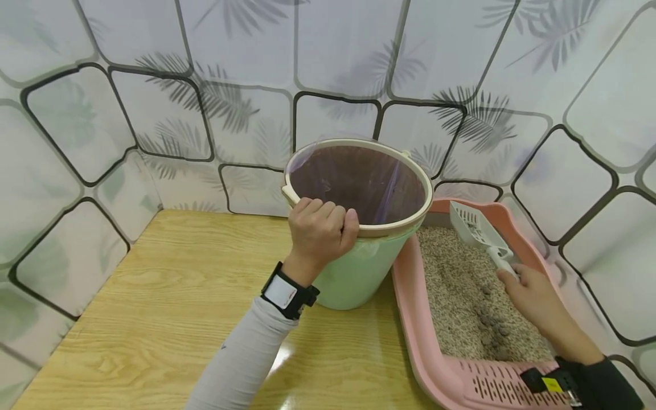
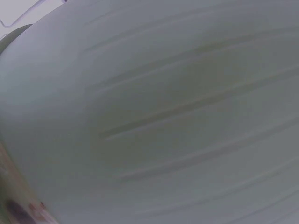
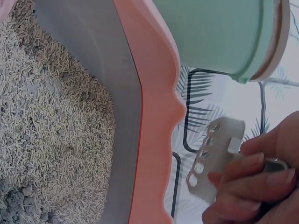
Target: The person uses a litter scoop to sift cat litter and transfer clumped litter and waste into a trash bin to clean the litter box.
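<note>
A light green bin (image 1: 353,279) with a cream rim and a thin purple-tinted bag lining it stands on the wooden surface. My left hand (image 1: 319,233) grips the near side of that rim, thumb toward the right. In the left wrist view the bin's ribbed wall (image 2: 187,102) fills nearly everything. My right hand (image 1: 535,296) holds a pale slotted litter scoop (image 1: 479,228) by its handle, above the litter box (image 1: 417,341). Some dark bits show in the scoop. Below it lies pellet litter (image 1: 451,285) with several grey clumps (image 1: 492,327).
The pink litter box stands right against the bin, with a perforated ledge (image 1: 499,384) at its near end. Wood-grain tabletop (image 1: 169,296) stretches to the left. A patterned curtain-like wall (image 1: 338,62) closes off the back and both sides.
</note>
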`<state>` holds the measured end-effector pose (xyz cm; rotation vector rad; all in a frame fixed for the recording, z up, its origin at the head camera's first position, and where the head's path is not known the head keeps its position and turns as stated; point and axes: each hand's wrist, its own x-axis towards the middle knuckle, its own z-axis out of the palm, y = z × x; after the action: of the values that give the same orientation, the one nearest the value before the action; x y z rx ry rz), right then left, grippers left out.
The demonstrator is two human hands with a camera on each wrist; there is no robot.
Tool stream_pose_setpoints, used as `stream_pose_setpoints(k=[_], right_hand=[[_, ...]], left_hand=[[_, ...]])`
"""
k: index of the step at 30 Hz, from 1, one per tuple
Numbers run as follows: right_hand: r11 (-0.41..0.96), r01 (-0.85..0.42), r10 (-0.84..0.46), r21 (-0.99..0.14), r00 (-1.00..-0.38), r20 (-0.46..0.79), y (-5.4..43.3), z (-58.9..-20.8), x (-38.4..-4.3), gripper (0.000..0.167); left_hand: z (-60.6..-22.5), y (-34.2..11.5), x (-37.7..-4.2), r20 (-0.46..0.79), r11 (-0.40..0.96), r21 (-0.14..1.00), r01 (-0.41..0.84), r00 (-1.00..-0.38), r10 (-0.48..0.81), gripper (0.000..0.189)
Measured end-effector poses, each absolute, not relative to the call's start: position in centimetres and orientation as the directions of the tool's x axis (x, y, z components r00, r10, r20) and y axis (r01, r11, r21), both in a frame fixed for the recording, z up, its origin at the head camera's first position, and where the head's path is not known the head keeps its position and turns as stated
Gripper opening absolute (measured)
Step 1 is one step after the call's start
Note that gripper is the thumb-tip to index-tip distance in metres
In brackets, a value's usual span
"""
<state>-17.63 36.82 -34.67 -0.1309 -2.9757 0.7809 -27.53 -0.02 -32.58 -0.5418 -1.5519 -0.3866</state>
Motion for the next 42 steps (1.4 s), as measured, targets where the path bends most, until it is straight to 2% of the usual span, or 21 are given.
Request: stream_pose_setpoints(k=[9, 13, 15, 18, 21, 23, 28, 32, 36, 39, 42], right_hand=[[0.740, 0.130, 0.111, -0.659, -0.991, -0.071, 37.5, -34.8, -17.4, 0.047], [0.733, 0.136, 0.111, -0.667, -0.991, -0.081, 37.8, -35.1, -17.3, 0.048], [0.785, 0.112, 0.113, -0.610, -0.993, -0.036, 38.0, -35.2, -17.2, 0.051], [0.890, 0.084, 0.130, -0.448, -0.989, 0.074, 38.1, -35.5, -16.9, 0.051], [0.961, 0.077, 0.133, -0.266, -0.971, 0.199, 38.1, -35.8, -16.6, 0.043], [0.979, 0.086, 0.135, -0.187, -0.955, 0.264, 38.1, -35.9, -16.4, 0.035], [0.993, 0.090, 0.114, -0.081, -0.922, 0.370, 38.0, -36.0, -16.0, 0.029], [0.993, 0.101, 0.116, -0.059, -0.916, 0.385, 37.9, -36.0, -16.2, 0.031], [0.984, 0.088, 0.130, -0.156, -0.950, 0.284, 38.0, -35.8, -16.6, 0.033], [0.938, 0.073, 0.128, -0.339, -0.981, 0.142, 38.2, -35.5, -17.0, 0.039], [0.824, 0.102, 0.118, -0.557, -0.993, -0.008, 38.3, -35.3, -17.4, 0.045]], left_hand=[[-32.6, 0.2, -27.6, 0.995, 0.826, -0.081, 0.558, -0.005, 0.101, 0.046], [-32.7, 0.1, -27.6, 0.995, 0.827, -0.079, 0.557, -0.006, 0.099, 0.046], [-32.7, 0.1, -27.6, 0.995, 0.827, -0.080, 0.557, -0.006, 0.101, 0.047], [-32.8, 0.0, -27.7, 0.995, 0.827, -0.080, 0.556, -0.007, 0.101, 0.047], [-32.8, 0.0, -27.7, 0.995, 0.828, -0.079, 0.555, -0.006, 0.099, 0.047], [-32.8, 0.0, -27.7, 0.995, 0.828, -0.079, 0.556, -0.006, 0.098, 0.047], [-32.8, 0.1, -27.7, 0.995, 0.824, -0.080, 0.560, -0.004, 0.099, 0.046], [-32.8, 0.1, -27.7, 0.995, 0.825, -0.080, 0.560, -0.005, 0.100, 0.046], [-32.8, 0.1, -27.7, 0.995, 0.826, -0.079, 0.558, -0.005, 0.099, 0.046], [-32.8, 0.1, -27.7, 0.995, 0.825, -0.080, 0.560, -0.005, 0.100, 0.046], [-32.8, 0.1, -27.7, 0.995, 0.824, -0.079, 0.561, -0.006, 0.100, 0.046]])
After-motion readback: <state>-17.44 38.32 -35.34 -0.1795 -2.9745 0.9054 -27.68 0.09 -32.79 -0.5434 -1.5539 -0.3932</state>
